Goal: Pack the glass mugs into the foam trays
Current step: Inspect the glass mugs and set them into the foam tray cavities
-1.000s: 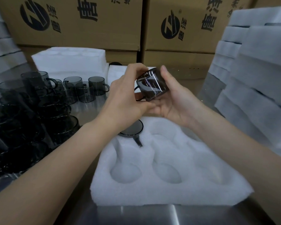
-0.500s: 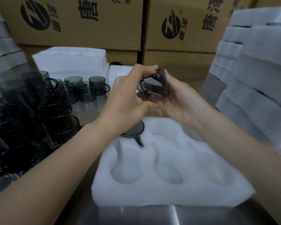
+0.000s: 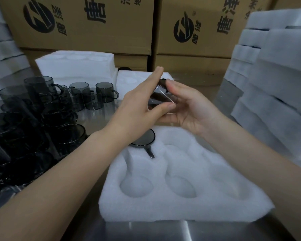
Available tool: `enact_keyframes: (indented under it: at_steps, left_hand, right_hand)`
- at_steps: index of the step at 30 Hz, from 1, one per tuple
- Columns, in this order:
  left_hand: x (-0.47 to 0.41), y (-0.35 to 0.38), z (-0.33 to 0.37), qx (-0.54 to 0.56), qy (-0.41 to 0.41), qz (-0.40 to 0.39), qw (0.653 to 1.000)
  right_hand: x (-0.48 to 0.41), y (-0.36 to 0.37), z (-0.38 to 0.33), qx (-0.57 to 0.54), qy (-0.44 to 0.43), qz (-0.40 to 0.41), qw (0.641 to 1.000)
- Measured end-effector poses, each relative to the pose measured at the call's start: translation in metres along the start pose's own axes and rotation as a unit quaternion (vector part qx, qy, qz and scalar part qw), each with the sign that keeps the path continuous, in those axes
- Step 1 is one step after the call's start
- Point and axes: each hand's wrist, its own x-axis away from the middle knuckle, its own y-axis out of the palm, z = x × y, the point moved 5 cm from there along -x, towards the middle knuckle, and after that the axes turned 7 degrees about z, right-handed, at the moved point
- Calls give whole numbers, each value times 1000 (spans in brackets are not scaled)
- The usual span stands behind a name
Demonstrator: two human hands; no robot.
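Two hands hold one glass mug [image 3: 161,97] tilted above the foam tray [image 3: 181,211]. The left hand [image 3: 139,101] pinches it between its thumb and straight, closed fingers, and the right hand [image 3: 189,108] curls round it. Risk: the smooth glass could slip between the two grips and strike the seated mug [image 3: 143,139] in the far-left pocket.

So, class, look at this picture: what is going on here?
A person is packing glassware into a white foam tray. The left hand and right hand together hold one dark glass mug in the air above the tray. The left thumb and fingers pinch it, and the right fingers curl round it. One packed mug already sits in the tray's far left pocket. The three near pockets are empty. Many loose mugs stand on the table to the left.
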Motion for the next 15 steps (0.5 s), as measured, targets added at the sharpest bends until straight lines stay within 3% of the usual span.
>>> enact_keyframes:
  at_steps: [15]
  left_hand:
    - [1, 1, 9, -18, 70, -40, 997]
  right_hand:
    - [-2, -7, -2, -8, 2, 49, 999]
